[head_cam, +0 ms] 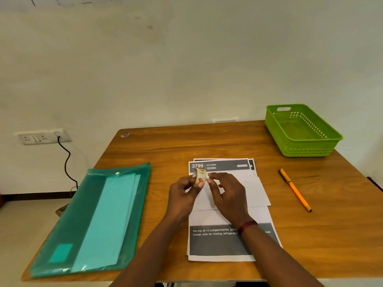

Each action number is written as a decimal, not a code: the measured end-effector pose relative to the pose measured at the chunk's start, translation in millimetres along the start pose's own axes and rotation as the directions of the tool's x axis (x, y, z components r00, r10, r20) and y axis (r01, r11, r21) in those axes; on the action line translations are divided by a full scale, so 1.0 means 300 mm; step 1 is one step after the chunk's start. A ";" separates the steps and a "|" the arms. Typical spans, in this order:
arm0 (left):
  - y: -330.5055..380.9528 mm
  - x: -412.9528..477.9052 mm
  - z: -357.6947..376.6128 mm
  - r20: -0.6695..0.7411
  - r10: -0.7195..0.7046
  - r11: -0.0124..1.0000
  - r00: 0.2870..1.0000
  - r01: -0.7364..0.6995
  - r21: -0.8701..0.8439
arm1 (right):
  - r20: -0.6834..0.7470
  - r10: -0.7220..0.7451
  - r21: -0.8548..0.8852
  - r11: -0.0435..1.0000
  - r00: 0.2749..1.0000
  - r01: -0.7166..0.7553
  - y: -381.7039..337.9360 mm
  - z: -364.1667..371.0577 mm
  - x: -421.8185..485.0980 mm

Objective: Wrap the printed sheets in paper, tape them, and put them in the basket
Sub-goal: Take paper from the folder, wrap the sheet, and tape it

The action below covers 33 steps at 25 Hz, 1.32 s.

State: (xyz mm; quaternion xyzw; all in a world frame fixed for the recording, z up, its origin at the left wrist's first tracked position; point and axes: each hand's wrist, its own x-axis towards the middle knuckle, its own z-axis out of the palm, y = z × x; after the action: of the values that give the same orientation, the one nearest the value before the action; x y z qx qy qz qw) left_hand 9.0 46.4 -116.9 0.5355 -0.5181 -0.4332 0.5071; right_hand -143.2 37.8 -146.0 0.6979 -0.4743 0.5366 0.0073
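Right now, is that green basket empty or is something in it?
Empty: the basket shows only its bare green floor inside; the printed sheets lie on the table.

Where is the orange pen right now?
In the head view, the orange pen lies on the wooden table at the person's right, beside the printed sheets and nearer than the green basket.

one basket (pixel 306 150), one pen (pixel 295 189), one folder (pixel 83 214), one tape roll (pixel 200 176).
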 end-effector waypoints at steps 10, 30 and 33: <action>-0.052 -0.010 -0.001 0.055 0.095 0.992 0.994 -0.090 -0.092 | 0.059 -0.074 0.010 0.997 0.996 0.073 0.009 0.003 -0.007; -0.073 -0.009 -0.005 0.069 0.081 0.995 0.994 -0.076 -0.069 | 0.150 0.128 0.214 0.964 0.980 -0.159 0.008 0.001 0.011; -0.076 -0.007 -0.002 0.085 0.072 0.996 0.994 -0.068 -0.049 | 0.138 0.157 0.182 0.966 0.978 -0.181 0.011 0.004 0.019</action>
State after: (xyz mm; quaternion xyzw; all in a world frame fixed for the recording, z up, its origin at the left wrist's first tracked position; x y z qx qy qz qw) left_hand 12.1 47.3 -139.7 0.4858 -0.5479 -0.4497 0.5115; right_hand -144.8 31.8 -143.8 0.6839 -0.4773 0.5349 -0.1358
